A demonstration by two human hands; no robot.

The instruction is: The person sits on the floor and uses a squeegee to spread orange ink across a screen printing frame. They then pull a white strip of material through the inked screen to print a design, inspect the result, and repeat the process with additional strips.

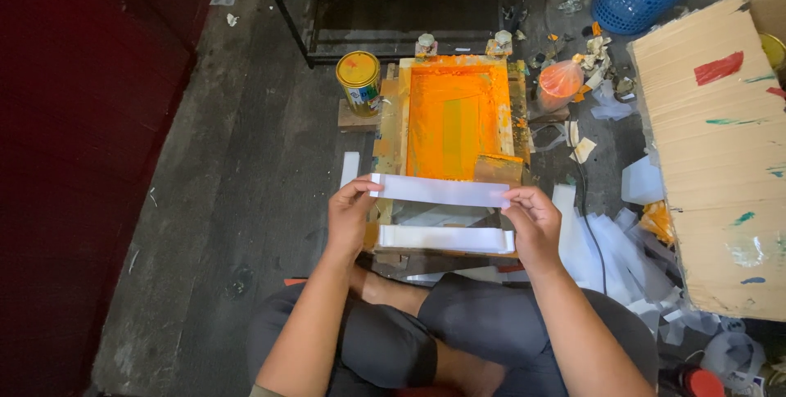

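Currently the person, seated cross-legged on the floor, holds a long white paper strip (pixel 442 191) stretched level just over the near end of the orange-inked wooden screen-printing frame (pixel 455 119). The left hand (pixel 350 215) pinches one end, the right hand (pixel 532 221) the other, hands well apart. A stack of similar white strips (pixel 446 238) lies nearer the knees than the frame. A yellow paint tin (pixel 359 79) stands left of the frame. Judging by this, a strip is being positioned; laying it calls for squaring both ends evenly.
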